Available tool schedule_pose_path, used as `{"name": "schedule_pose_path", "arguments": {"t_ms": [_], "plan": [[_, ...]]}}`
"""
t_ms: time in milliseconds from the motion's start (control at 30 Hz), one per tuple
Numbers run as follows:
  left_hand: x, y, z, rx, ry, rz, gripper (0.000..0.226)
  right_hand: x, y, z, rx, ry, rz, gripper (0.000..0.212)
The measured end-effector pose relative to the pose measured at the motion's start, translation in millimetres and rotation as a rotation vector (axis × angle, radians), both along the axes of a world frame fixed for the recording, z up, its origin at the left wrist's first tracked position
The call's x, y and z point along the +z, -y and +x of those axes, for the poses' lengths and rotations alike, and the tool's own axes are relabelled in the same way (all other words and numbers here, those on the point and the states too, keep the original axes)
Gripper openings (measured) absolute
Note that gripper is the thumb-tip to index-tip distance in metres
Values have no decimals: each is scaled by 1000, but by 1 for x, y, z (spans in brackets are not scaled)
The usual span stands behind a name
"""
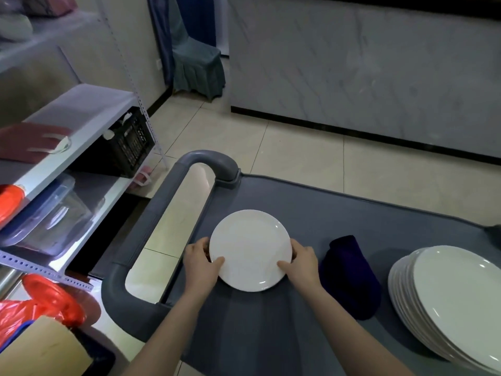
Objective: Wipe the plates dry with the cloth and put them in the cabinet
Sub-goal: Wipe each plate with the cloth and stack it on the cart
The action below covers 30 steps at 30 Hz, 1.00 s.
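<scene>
White plate (250,249) sits between both hands at the left end of the grey cart (298,207). Left hand (199,263) grips its left rim, thumb on top, fingers curled under. Right hand (302,263) grips the right rim the same way. Can't tell if the plate rests on the cart or is lifted. Dark purple cloth (349,278) lies bunched just beside the right hand. Stack of plates (447,302) is further right. Shelf unit (89,112) stands left of the cart.

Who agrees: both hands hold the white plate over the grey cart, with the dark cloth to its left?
No. The head view shows the dark cloth right of the white plate; left hand and right hand do hold it over the grey cart.
</scene>
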<state>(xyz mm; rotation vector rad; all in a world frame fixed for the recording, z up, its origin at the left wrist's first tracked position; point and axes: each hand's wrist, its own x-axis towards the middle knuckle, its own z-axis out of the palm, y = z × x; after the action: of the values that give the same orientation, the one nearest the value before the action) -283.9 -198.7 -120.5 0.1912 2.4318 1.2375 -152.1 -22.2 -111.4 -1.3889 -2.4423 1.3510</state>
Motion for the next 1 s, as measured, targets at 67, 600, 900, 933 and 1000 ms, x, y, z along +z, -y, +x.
{"name": "schedule_pose_path", "arguments": {"t_ms": [67, 600, 900, 933, 1000], "plan": [[6, -6, 4, 34, -78, -12, 50, 6, -6, 7, -8, -18, 37, 43], [83, -189, 177, -525, -100, 325, 12, 102, -128, 219, -298, -146, 442, 21], [62, -239, 259, -611, -57, 158, 50, 81, -181, 313, -380, 65, 367, 64], [59, -241, 263, -603, -60, 133, 59, 78, -184, 318, -379, 70, 352, 70], [54, -246, 271, -595, -86, 65, 77, 73, -190, 326, -376, 70, 316, 80]]}}
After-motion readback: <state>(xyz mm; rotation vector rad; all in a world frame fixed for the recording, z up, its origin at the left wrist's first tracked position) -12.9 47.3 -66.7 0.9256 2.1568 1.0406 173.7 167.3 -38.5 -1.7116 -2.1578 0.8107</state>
